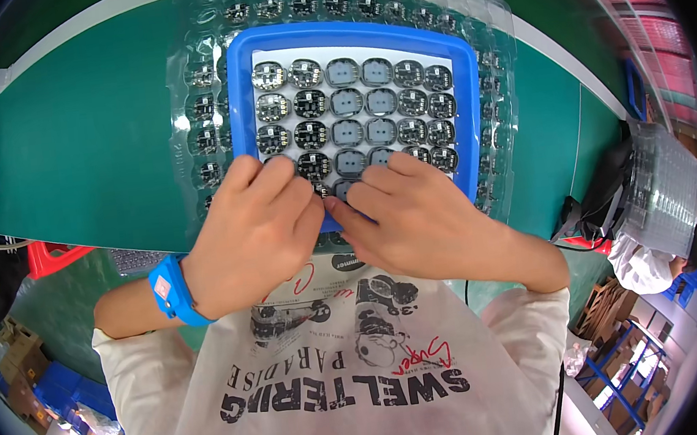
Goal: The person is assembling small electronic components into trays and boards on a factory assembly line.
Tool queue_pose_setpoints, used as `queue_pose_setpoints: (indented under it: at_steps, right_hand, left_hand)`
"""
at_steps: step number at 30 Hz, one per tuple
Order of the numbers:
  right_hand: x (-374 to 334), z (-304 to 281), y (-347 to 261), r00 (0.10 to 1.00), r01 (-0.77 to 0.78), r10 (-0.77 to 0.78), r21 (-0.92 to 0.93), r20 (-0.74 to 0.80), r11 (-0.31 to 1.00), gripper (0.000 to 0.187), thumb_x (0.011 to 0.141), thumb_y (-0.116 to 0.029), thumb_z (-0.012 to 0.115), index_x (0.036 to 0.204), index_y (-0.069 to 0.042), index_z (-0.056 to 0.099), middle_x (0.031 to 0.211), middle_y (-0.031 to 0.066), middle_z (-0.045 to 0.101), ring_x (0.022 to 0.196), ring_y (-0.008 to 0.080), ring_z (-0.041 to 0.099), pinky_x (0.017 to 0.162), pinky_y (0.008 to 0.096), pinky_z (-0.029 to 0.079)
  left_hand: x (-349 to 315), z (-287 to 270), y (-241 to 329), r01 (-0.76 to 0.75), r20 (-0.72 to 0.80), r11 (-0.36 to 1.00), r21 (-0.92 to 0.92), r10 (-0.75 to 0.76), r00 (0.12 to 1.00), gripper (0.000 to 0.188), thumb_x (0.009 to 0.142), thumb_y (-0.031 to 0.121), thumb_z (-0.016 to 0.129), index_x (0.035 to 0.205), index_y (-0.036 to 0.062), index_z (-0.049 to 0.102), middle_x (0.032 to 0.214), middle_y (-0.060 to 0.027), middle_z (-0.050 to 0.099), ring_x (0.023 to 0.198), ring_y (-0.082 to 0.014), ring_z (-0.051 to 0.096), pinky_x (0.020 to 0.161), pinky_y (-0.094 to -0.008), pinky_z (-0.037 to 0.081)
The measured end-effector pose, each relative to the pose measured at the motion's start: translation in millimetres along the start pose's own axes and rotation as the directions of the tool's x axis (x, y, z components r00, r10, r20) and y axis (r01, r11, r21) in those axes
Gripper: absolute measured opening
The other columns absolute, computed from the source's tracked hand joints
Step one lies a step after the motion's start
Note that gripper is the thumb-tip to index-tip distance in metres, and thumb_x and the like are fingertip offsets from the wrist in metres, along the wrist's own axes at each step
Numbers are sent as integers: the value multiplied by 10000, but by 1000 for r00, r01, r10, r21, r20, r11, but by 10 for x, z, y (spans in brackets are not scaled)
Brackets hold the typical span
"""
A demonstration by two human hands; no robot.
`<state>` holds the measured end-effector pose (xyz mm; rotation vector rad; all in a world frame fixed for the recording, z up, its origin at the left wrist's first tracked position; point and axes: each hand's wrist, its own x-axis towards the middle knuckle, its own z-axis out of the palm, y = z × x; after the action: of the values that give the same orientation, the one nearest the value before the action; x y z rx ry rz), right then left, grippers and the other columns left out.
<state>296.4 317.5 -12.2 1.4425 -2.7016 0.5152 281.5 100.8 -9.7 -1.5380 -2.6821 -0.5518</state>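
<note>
A blue tray (240,101) with a white base holds rows of small rounded pieces. Its outer columns are dark circuit boards (308,104); the middle two columns are grey plastic shells (346,102). My left hand (255,219) and my right hand (416,210) meet over the tray's near edge, fingers curled and thumbs close together. Both are closed, pressing around the nearest row between a board and a shell. The fingers hide what they grip, and part of that row. A blue wrist strap (174,293) circles my left wrist.
Beneath the blue tray lie clear plastic blister trays (186,124) holding more circuit boards. They rest on a green table mat (86,143). A red stool (55,257) stands at the left. Other people are at the left edge and the right. A black bag (604,182) sits at the right.
</note>
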Motion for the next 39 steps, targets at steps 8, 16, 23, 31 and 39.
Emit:
queue_pose_setpoints:
  at_steps: [8,16,23,31,39]
  right_hand:
    - [28,-11,2,1000,19,-20,33,16,999,167,679,-129,713,816,-37,689,670,-4,468,638,154,488,570,306,353]
    - [114,-168,135,1000,-14,19,305,-13,952,167,686,-126,699,826,-38,670,666,33,473,618,212,524,550,343,405]
    - [129,-454,1270,812,-501,537,199,-230,842,158,830,-82,650,952,12,687,630,91,548,567,190,515,559,328,439]
    - [373,-195,1740,831,-549,543,-19,-121,836,162,812,-117,680,953,-42,705,710,119,630,666,271,616,635,379,482]
    - [270,-403,1136,861,-375,365,41,-353,926,86,821,-53,652,895,-22,682,792,121,618,704,303,616,650,394,493]
  left_hand:
    - [61,-55,93,6,48,999,34,-7,999,197,609,108,612,768,-7,614,729,-56,450,757,-228,450,662,-351,366]
    - [148,-359,-42,40,91,995,-92,-31,995,102,680,110,649,750,54,600,695,-58,525,755,-247,513,656,-365,410]
    - [404,-451,-1246,329,-91,940,-89,-336,937,171,806,96,664,962,26,655,782,-146,632,754,-316,618,660,-426,475]
    - [543,-119,-1592,313,-98,950,6,-311,945,142,806,84,666,926,9,657,738,-112,556,697,-285,555,642,-404,447]
    - [539,-265,-1013,136,-417,985,-105,-168,893,55,795,66,665,787,28,625,789,-108,574,772,-301,564,675,-405,481]
